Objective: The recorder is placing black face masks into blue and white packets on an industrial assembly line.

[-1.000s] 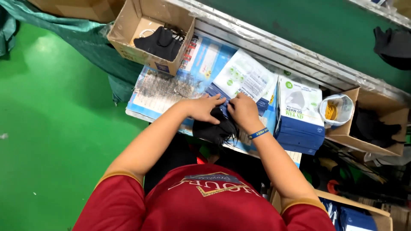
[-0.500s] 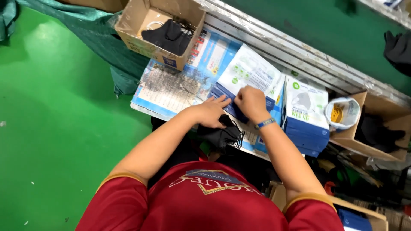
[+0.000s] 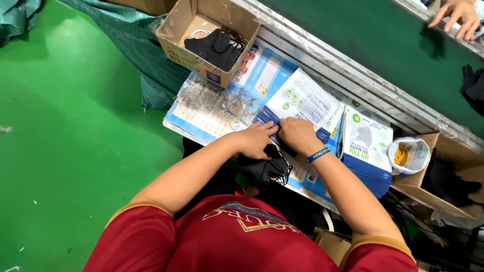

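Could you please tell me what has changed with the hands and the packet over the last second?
Both hands, left hand and right hand, have stayed together at the near end of the white and blue packet, fingers working its edge; nothing was let go. A co-worker's hand has appeared at the far side of the belt. The black masks below the hands and the blue box stayed put.

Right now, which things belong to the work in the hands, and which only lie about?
In use: left hand and right hand on the white-and-blue flat pouch; black fabric masks below.
Lying about: cardboard box of black masks; blue-and-white carton; white cup of yellow bands.
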